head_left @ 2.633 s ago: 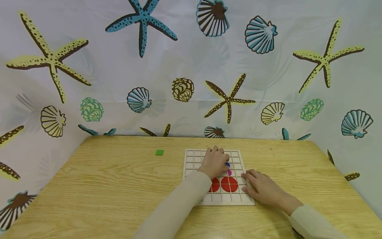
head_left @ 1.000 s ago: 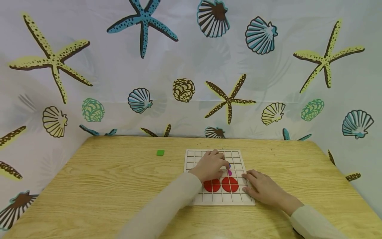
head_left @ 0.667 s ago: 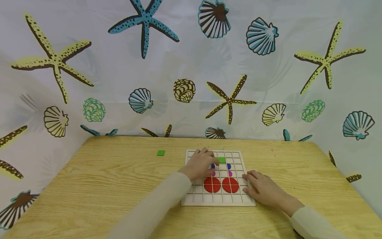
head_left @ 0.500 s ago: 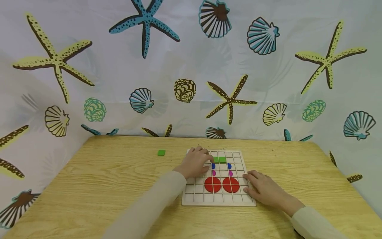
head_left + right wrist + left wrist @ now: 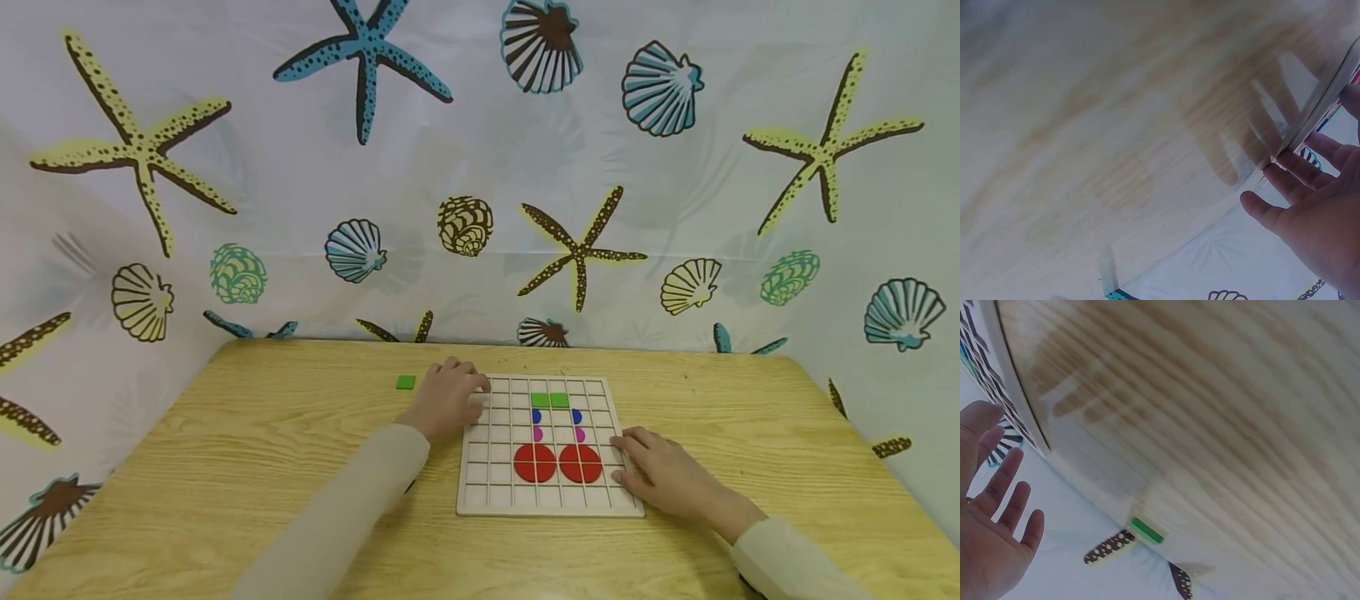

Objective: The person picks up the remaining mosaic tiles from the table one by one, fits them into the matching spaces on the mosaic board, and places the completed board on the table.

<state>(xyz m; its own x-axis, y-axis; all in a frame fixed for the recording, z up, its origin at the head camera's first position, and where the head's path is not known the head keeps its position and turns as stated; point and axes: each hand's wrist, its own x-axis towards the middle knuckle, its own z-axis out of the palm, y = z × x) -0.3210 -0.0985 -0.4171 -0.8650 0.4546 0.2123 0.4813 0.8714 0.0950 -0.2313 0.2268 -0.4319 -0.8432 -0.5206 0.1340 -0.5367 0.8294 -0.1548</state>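
A white gridded board (image 5: 487, 497) lies on the table. Set in its cells are two green squares (image 5: 550, 401) side by side, two small blue half-discs (image 5: 577, 416), two magenta half-discs (image 5: 537, 434) and two red discs (image 5: 581, 463). My left hand (image 5: 444, 398) hangs over the board's upper left edge with nothing in it, its fingers relaxed in the left wrist view. Just left of it a loose green square tile (image 5: 406, 382) lies on the wood. With its fingertips at the board's right edge, my right hand (image 5: 667, 473) rests there, fingers extended.
The wooden table (image 5: 300, 433) spreads out on both sides of the board. A white curtain (image 5: 420, 167) printed with starfish and shells hangs behind it and at both sides.
My left hand has drawn back leftward from the middle of the board, uncovering the two green squares and the left blue and magenta half-discs. My right hand has stayed at the edge.
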